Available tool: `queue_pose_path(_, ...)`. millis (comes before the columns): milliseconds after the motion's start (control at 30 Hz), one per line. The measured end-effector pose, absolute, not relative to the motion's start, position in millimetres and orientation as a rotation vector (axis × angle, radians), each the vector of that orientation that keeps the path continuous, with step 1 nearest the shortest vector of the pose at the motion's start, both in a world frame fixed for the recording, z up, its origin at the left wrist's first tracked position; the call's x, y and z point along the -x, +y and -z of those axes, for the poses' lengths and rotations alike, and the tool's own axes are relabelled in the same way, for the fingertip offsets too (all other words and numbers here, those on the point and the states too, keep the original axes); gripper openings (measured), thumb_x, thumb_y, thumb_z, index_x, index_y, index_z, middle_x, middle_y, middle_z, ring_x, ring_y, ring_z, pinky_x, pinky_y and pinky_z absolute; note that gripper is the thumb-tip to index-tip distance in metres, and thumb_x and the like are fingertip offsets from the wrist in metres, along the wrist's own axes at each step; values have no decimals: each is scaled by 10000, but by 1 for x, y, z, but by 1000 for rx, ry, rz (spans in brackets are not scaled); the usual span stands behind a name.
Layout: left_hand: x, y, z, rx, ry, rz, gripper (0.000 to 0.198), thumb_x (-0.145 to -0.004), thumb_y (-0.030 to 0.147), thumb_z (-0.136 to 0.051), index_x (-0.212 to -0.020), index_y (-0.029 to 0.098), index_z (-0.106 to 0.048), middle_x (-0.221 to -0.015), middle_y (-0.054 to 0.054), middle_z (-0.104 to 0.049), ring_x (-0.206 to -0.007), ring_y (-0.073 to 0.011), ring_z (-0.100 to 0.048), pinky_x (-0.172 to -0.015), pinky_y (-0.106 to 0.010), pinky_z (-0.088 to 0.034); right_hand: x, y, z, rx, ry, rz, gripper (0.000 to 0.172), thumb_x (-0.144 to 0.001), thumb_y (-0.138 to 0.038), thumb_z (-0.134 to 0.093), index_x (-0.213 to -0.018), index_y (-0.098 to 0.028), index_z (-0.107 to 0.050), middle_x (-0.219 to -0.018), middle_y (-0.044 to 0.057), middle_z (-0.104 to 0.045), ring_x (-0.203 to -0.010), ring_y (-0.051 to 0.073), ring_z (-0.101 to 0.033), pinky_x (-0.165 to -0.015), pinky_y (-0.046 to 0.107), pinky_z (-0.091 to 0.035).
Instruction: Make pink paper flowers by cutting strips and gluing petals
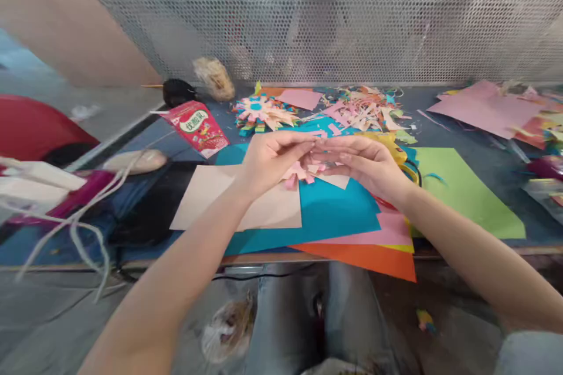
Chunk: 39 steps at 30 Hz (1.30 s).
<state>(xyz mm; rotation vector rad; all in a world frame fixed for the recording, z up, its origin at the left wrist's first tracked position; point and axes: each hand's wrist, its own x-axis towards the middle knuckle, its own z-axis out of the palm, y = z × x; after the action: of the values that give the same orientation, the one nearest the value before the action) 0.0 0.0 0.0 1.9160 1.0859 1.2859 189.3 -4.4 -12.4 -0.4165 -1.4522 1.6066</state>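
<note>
My left hand [279, 158] and my right hand [367, 161] meet fingertip to fingertip above the middle of the table. The fingers of both are pinched together, and whatever lies between them is too small or hidden to make out. Just below them, small pink paper pieces [291, 180] partly show, possibly one folded or cut shape. Under my left wrist lies a cream paper sheet [268, 205]. A blue paper sheet [338, 211] spreads beneath both hands. Beside my right hand is a yellow-handled tool [398, 149], mostly covered.
Paper flowers [259, 108] and a heap of paper scraps [369, 108] lie along the perforated metal screen [264, 23]. A red snack packet [197, 127] and white cables [83, 217] are at left. Green paper [466, 193] lies at right; orange paper [373, 261] overhangs the front edge.
</note>
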Motion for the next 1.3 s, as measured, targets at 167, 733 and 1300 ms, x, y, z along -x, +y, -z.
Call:
queue_pose_path(167, 0, 2, 3, -2025, 1149, -1314, 209, -807, 306, -573, -858, 148, -700, -641, -14, -671, -536, -102, -605, -524, -201, -492, -191, -2, 14, 459, -1474, -1636, 245, -784, -258, -639, -1028, -240, -650, -1194, 21, -628, -1084, 194, -600, -901, 373, -522)
queue_pose_path(733, 3, 10, 12, -2311, 1162, -1594, 154, -828, 260, -564, -887, 185, -685, -858, -23, -703, -707, -99, -635, -606, -190, -510, -191, 0, 17, 401, -1524, -1657, 347, -794, -228, -624, -1138, -264, -600, -1363, 31, -488, -1094, 193, -594, -866, 352, -541)
queue_pose_path(1300, 1, 10, 17, -2651, 1149, -1754, 96, -793, 173, -564, -713, 180, -617, -706, -4, -656, -567, -85, -567, -546, -219, -468, -192, -2, 29, 450, -1954, -1498, 625, -827, -204, -569, -1385, -327, -318, -1465, 39, -336, -1129, 178, -560, -856, 313, -522)
